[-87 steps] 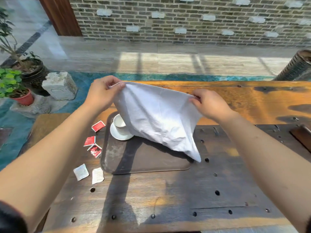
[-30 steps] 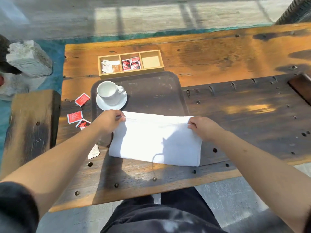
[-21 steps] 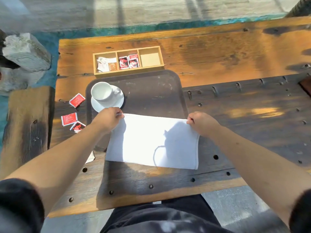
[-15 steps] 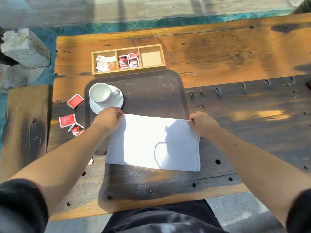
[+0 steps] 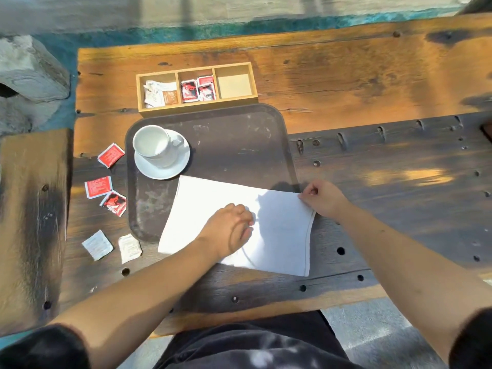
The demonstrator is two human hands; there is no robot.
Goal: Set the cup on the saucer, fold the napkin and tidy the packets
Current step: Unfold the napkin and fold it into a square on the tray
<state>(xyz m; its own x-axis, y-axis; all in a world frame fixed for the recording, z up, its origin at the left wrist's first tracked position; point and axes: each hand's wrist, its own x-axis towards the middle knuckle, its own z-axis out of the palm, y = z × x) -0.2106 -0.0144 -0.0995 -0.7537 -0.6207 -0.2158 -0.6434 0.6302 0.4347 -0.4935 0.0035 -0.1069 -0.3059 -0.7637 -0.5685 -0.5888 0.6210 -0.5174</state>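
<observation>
napkin (image 5: 279,235) half-folded on tray (image 5: 239,145) | left hand (image 5: 229,230) presses it, nothing gripped | right hand (image 5: 320,199) grip pinches corner | we risk skewed crease if cloth slides

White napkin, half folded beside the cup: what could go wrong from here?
The white cloth napkin lies partly on the dark brown tray, partly on the wooden table, so the next crease may come out uneven. Its far left corner sits close to the white saucer holding the white cup; a sweeping fold might nudge them.
</observation>
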